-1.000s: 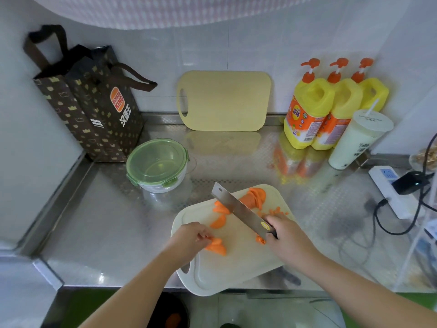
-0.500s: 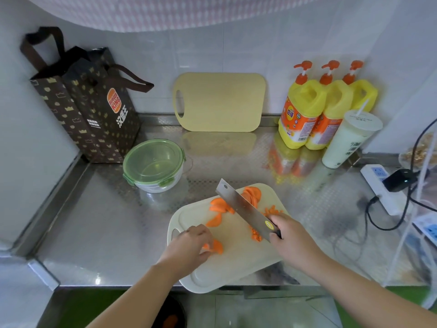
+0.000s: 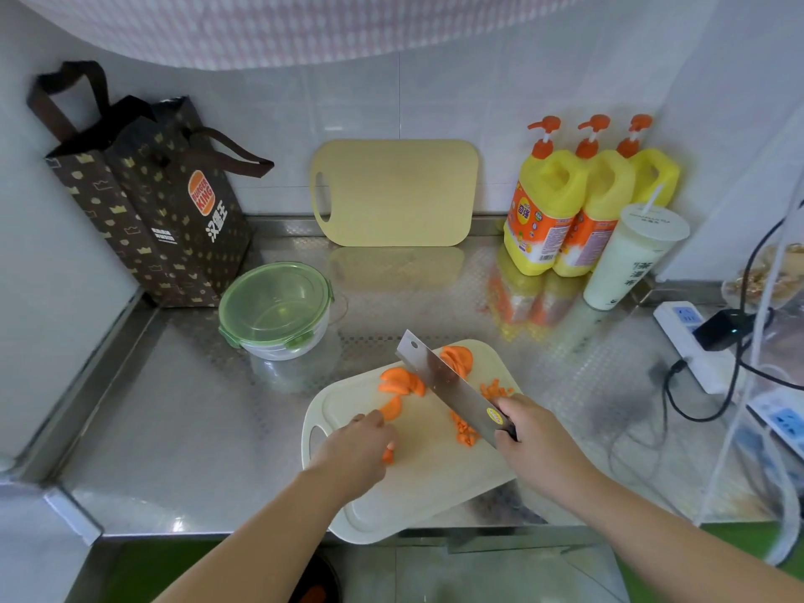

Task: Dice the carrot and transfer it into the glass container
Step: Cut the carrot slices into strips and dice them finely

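Note:
A white cutting board (image 3: 417,493) lies at the counter's front edge. On it are orange carrot slices (image 3: 398,380), more slices (image 3: 457,358) behind the blade, and small diced bits (image 3: 463,430). My right hand (image 3: 533,437) grips the handle of a cleaver (image 3: 448,387), whose blade is raised and angled over the board. My left hand (image 3: 356,450) rests on the board's left part, fingers closed on a carrot piece (image 3: 388,454). The glass container (image 3: 276,311), with a green lid shut on it, stands behind and left of the board.
A brown paper bag (image 3: 152,198) stands back left. A yellow cutting board (image 3: 393,193) leans on the wall. Three yellow soap bottles (image 3: 578,202) and a lidded cup (image 3: 633,258) stand back right. A power strip (image 3: 691,341) with cables lies at the right.
My left hand has slid a little left and nearer on the board with a carrot piece. The cleaver stays lifted over the slices, shifted slightly.

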The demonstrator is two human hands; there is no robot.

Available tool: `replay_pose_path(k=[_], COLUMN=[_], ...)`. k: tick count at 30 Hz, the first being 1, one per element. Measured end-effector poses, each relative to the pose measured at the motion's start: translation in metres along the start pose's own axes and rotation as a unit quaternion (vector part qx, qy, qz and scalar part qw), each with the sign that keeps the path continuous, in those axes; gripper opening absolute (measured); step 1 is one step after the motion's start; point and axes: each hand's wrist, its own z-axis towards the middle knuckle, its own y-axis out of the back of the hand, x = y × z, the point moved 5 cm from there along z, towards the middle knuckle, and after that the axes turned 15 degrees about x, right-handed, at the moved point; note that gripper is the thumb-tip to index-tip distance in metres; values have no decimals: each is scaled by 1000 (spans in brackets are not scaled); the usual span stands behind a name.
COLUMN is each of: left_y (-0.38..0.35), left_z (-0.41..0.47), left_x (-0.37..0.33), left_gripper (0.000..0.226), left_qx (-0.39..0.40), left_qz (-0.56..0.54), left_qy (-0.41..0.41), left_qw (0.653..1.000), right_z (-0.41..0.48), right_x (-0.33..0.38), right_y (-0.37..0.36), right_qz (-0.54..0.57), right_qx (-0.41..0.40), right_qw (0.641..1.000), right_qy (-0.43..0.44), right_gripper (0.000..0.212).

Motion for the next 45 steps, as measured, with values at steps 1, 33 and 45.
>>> replay_pose_path(k=[1,33,45], left_y=[-1,21,3], left_z=[0,36,9], left_x=[0,36,38], left_gripper=[34,15,17], left_qx=[-2,-99,116], left_qz=[1,-288,-274], left_qy=[2,0,-66], left_qw=[1000,953,952], right_z=[0,-11,-3], right_x=[1,-17,-4], right_y=[0,5,-6], right_qz=[1,16,15], right_qx=[0,0,14], right_qw=[1000,999,1000], right_qy=[2,-30,1], right_gripper=[42,18,29])
